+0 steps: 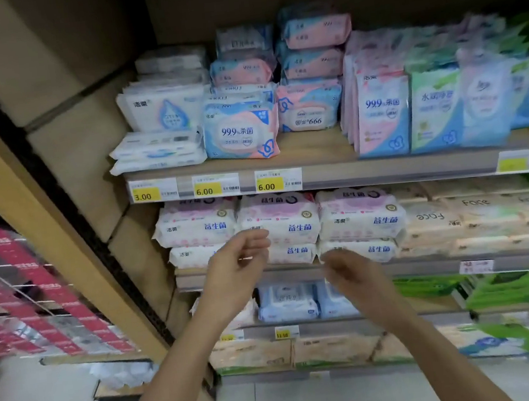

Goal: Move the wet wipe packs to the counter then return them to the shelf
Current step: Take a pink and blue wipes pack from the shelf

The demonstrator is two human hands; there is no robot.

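Here we note the left hand [235, 265] raised before the second shelf, fingers loosely curled with thumb and forefinger apart, nothing held in it. The right hand [351, 274] hangs just beside it at the same height; it is motion-blurred, seems loosely curled and empty, but we cannot tell its exact opening. Both hands sit in front of the pink-and-white wet wipe packs [280, 226], which lie stacked two deep in three columns on the second shelf [426, 265], apart from the fingers as far as we can judge. To their right on the same shelf lie beige tissue packs [480, 220]. Above, the top shelf [384, 171] carries white packs at left [162, 113], a blue-and-pink pack marked 99.9% [240, 131] at the front edge, more pink-blue packs piled behind it, and upright packs [381, 113] in pink, green and blue at right. Yellow price tags [208, 188] reading 3.00, 6.00 and 6.00 line that shelf's front rail. Below the hands, pale blue packs [287, 302] sit on a lower shelf, with green packages [511, 292] to the right. At far left stands a wire rack with red-labelled goods [21, 291].
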